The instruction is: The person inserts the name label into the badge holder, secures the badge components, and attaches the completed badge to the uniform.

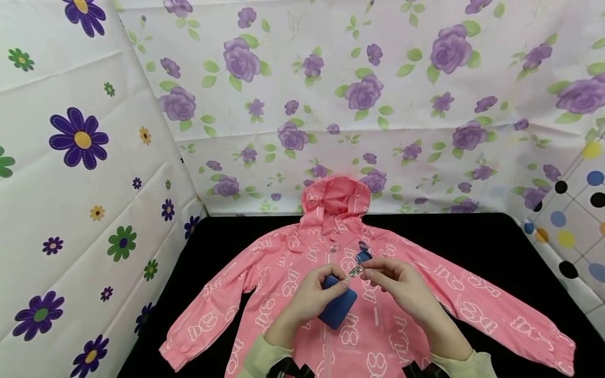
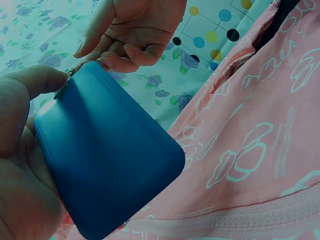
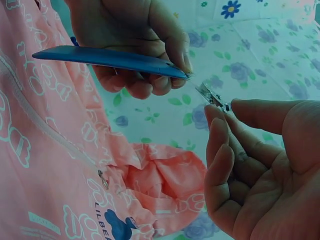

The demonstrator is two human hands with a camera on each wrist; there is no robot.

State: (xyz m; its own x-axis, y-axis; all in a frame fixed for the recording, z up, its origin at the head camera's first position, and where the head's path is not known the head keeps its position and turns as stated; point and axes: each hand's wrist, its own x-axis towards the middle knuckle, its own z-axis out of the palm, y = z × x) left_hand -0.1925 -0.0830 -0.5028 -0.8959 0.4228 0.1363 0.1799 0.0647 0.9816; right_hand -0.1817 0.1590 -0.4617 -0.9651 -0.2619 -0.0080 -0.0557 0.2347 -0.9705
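Observation:
My left hand grips a flat blue card holder with rounded corners. Its thumb lies near the holder's top end, and the broad face fills much of the left wrist view. Just to the right, my right hand pinches a small silver metal clip between thumb and fingers. A thin clear strip appears to run between clip and holder, though its attachment is hard to make out. Both hands are above a pink hooded jacket printed with white bear outlines, spread out face up.
The jacket's sleeves reach out to both sides over a black table surface. A zipper runs down its front, beside a blue bear print on the chest. Flowered cloth walls stand behind and at the left; a dotted one is at the right.

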